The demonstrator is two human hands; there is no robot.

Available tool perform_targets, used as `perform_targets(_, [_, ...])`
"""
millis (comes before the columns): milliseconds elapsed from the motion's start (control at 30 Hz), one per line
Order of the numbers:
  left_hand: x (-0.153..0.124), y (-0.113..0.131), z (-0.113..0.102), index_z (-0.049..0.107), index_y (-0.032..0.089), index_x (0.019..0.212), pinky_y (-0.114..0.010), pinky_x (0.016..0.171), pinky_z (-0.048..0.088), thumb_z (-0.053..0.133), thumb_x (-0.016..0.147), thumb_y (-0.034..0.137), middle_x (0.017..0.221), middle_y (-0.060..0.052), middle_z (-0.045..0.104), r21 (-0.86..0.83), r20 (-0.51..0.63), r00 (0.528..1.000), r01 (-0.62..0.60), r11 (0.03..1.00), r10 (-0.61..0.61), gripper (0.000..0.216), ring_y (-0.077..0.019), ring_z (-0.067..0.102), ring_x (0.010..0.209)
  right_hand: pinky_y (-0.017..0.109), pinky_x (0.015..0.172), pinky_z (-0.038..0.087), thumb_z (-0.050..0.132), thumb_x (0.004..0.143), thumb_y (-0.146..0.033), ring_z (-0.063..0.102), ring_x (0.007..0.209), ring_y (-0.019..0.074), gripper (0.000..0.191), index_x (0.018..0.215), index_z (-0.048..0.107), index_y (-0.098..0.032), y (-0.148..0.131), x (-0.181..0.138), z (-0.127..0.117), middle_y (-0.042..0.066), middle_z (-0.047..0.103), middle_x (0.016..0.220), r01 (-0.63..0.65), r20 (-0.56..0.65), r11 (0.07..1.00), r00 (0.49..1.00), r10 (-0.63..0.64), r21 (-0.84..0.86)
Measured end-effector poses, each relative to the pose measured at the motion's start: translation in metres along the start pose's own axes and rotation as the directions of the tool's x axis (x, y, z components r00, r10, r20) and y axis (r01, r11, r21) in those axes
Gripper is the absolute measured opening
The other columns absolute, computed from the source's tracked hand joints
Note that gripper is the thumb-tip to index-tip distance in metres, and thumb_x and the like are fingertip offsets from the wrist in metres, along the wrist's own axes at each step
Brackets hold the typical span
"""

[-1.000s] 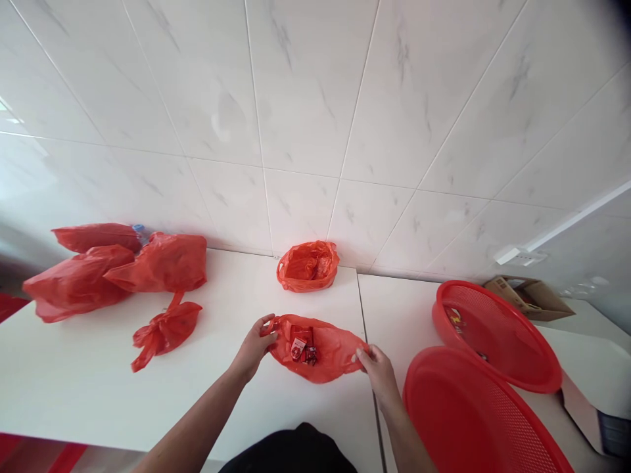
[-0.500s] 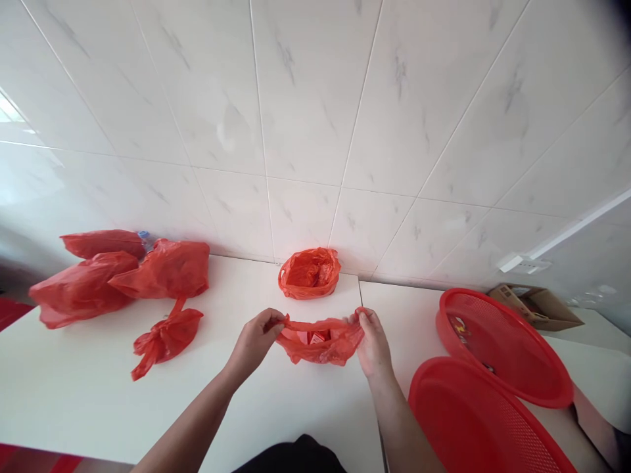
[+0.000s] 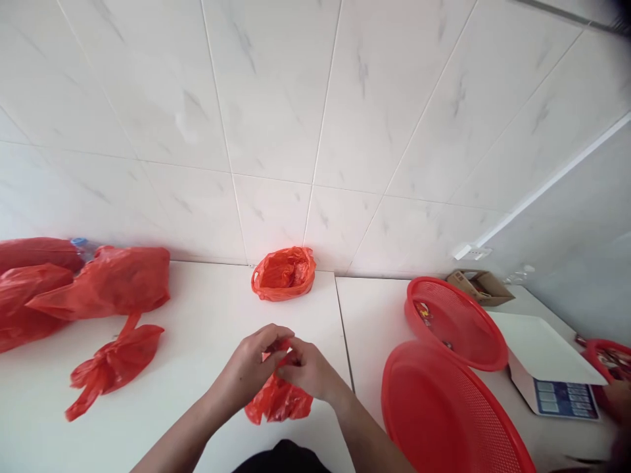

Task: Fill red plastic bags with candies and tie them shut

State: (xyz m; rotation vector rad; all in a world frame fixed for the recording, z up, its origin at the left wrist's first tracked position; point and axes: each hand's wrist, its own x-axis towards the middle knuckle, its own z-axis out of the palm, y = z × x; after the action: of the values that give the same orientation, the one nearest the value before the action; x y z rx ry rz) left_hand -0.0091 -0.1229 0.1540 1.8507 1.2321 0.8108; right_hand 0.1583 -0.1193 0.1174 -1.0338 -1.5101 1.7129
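Observation:
Both hands meet at the gathered top of a thin red plastic bag on the white table. My left hand is closed on the left side of the bag's neck, fingers curled inward. From the right, my right hand pinches the same neck, its thumb close to the left thumb. The lower part of the bag bulges out below my hands, and its contents are hidden. Just beyond, an open red plastic bag with its rim spread stands near the wall.
To the left lie a knotted red bag, larger filled red bags and a bottle. On the right are two red baskets, a cardboard box and a white scale. Another person's hand shows at the far right.
My hands have come together from the bag's two sides, gathering its open mouth into a neck. The view has turned right, bringing the scale into sight.

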Motion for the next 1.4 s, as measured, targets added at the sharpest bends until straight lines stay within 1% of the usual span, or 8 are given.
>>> perform_targets(167, [0.001, -0.009, 0.011, 0.060, 0.028, 0.110, -0.034, 0.083, 0.053, 0.055, 0.082, 0.019, 0.113, -0.006, 0.058, 0.119, -0.184, 0.976, -0.099, 0.988, 0.120, 0.030, -0.0204, 0.061, 0.097, 0.025, 0.051, 0.025, 0.054, 0.082, -0.034, 0.032, 0.052, 0.0077, 0.028, 0.059, 0.050, -0.018, 0.005, 0.017, 0.006, -0.006, 0.039, 0.053, 0.001, -0.248, 0.999, 0.969, 0.013, 0.053])
perform_targets(300, [0.004, -0.021, 0.011, 0.066, 0.030, 0.100, -0.036, 0.082, 0.052, 0.062, 0.078, 0.022, 0.107, -0.007, 0.062, 0.177, -0.015, 0.989, -0.141, 0.974, 0.146, 0.024, -0.0248, 0.061, 0.096, 0.025, 0.048, 0.024, 0.045, 0.088, -0.053, 0.032, 0.048, 0.0077, 0.047, 0.055, 0.044, -0.019, 0.006, 0.027, 0.002, -0.005, 0.037, 0.049, 0.071, -0.286, 0.995, 0.957, -0.050, 0.065])
perform_targets(467, [0.008, -0.038, 0.014, 0.067, 0.029, 0.087, -0.030, 0.075, 0.050, 0.049, 0.089, 0.029, 0.096, -0.004, 0.067, 0.118, 0.124, 0.986, -0.123, 0.985, 0.109, 0.018, -0.0207, 0.063, 0.085, 0.023, 0.046, 0.030, 0.041, 0.088, -0.059, 0.040, 0.045, 0.0082, 0.051, 0.067, 0.059, -0.016, 0.017, 0.034, -0.003, -0.003, 0.046, 0.051, 0.038, -0.198, 0.998, 0.980, -0.027, 0.050])
perform_targets(600, [0.014, -0.058, 0.014, 0.058, 0.025, 0.073, -0.029, 0.070, 0.048, 0.048, 0.088, 0.035, 0.084, -0.002, 0.064, 0.065, -0.012, 0.999, 0.034, 0.997, -0.033, 0.021, -0.0192, 0.060, 0.075, 0.023, 0.047, 0.035, 0.046, 0.086, -0.061, 0.043, 0.045, 0.0081, 0.051, 0.102, 0.068, -0.018, 0.016, 0.032, -0.014, -0.003, 0.055, 0.059, 0.000, -0.107, 1.000, 0.994, 0.000, 0.004])
perform_targets(700, [0.020, -0.065, 0.014, 0.055, 0.024, 0.070, -0.032, 0.077, 0.049, 0.053, 0.084, 0.045, 0.106, -0.006, 0.063, -0.062, -0.172, 0.975, 0.131, 0.989, -0.140, 0.025, -0.0223, 0.060, 0.090, 0.025, 0.057, 0.038, 0.055, 0.083, -0.056, 0.044, 0.054, 0.0078, 0.042, 0.096, 0.073, -0.020, 0.002, 0.027, -0.022, -0.003, 0.052, 0.065, 0.046, -0.047, 0.998, 0.998, -0.048, -0.034])
perform_targets(833, [0.022, -0.056, 0.015, 0.051, 0.023, 0.074, -0.030, 0.073, 0.048, 0.052, 0.083, 0.053, 0.098, -0.006, 0.064, -0.341, -0.030, 0.973, 0.205, 0.917, -0.229, 0.032, -0.0200, 0.059, 0.085, 0.027, 0.069, 0.040, 0.047, 0.089, -0.044, 0.047, 0.063, 0.0097, 0.036, 0.085, 0.075, -0.022, -0.016, 0.023, -0.026, -0.002, 0.054, 0.073, 0.155, 0.039, 0.978, 0.988, -0.151, -0.138])
perform_targets(1100, [0.024, -0.041, 0.028, 0.044, 0.022, 0.071, -0.024, 0.056, 0.034, 0.054, 0.080, 0.039, 0.059, 0.006, 0.045, -0.423, 0.013, 0.959, 0.263, 0.867, -0.284, 0.022, -0.0118, 0.042, 0.056, 0.029, 0.067, 0.040, 0.052, 0.071, -0.012, 0.058, 0.067, 0.0162, 0.034, 0.092, 0.070, -0.031, 0.012, 0.036, -0.022, -0.002, 0.066, 0.071, -0.052, -0.393, 0.843, 0.899, -0.194, -0.536])
perform_targets(1400, [0.017, -0.046, 0.017, 0.046, 0.022, 0.070, -0.027, 0.063, 0.038, 0.049, 0.077, 0.023, 0.071, 0.002, 0.055, -0.162, -0.013, 0.971, 0.235, 0.958, -0.240, 0.008, -0.0157, 0.050, 0.068, 0.033, 0.076, 0.050, 0.059, 0.073, -0.029, 0.064, 0.075, 0.0173, 0.024, 0.092, 0.072, -0.020, 0.027, 0.035, -0.031, 0.004, 0.070, 0.082, 0.047, -0.338, 0.994, 0.941, -0.011, 0.099])
